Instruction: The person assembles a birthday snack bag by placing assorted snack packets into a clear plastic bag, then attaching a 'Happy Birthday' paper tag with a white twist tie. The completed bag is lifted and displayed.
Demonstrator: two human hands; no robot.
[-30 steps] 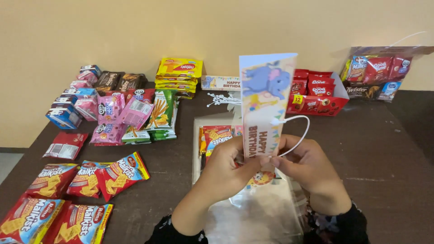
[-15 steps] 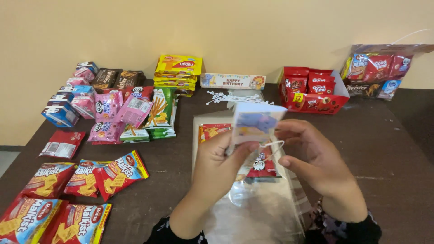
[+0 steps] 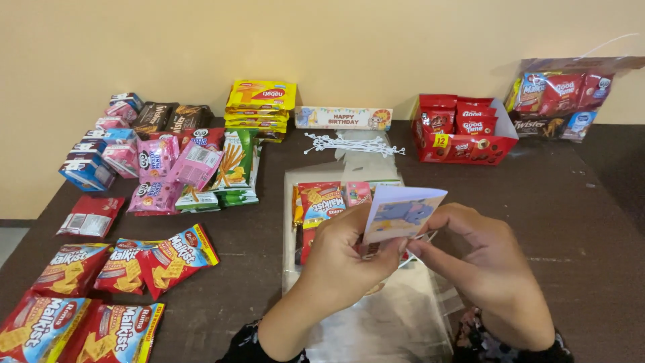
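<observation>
My left hand (image 3: 346, 259) and my right hand (image 3: 480, 259) both pinch a folded paper card (image 3: 401, 213) printed with a blue-grey animal, held low over a clear plastic bag (image 3: 376, 316) on the dark table (image 3: 564, 222). A thin white tie loops between my fingers beside the card. Inside the bag, just beyond my hands, lie an orange-red snack pack (image 3: 320, 202) and a small pink pack (image 3: 357, 193).
Red cracker packs (image 3: 144, 259) lie at the front left, pink and green snacks (image 3: 195, 168) behind them. A yellow wafer stack (image 3: 262, 101), a birthday banner card (image 3: 344, 118), white ties (image 3: 353, 143) and a red biscuit box (image 3: 463, 131) line the back.
The long card was held upright above the bag. It has come down and been folded over, so only its animal end shows between my hands now.
</observation>
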